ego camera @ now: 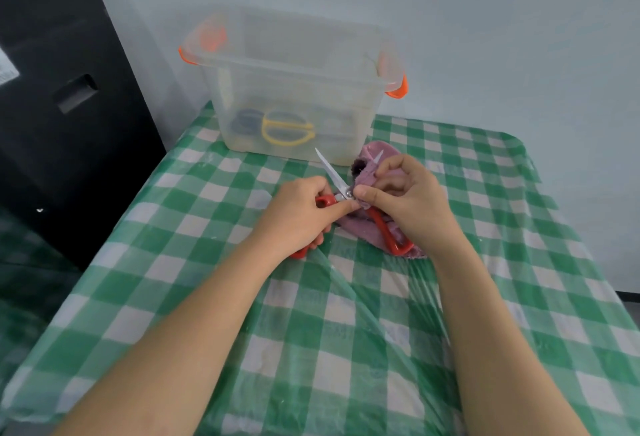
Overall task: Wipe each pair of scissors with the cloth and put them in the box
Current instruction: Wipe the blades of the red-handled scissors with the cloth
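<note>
Red-handled scissors [334, 177] lie spread open over the middle of the checked table. My left hand [298, 216] grips their left handle. My right hand [408, 198] pinches the purple cloth [369, 172] around the right blade, whose tip pokes out above the cloth. The rest of the cloth lies under the right red handle. Behind them stands the clear plastic box [294, 89] with orange latches; a yellow-handled pair [287, 131] and a dark blue-handled pair [247, 119] show through its wall.
The green-and-white checked tablecloth [346, 331] is covered by wrinkled clear plastic. A large black object [69, 106] stands against the table's left side. A pale wall runs right behind the box.
</note>
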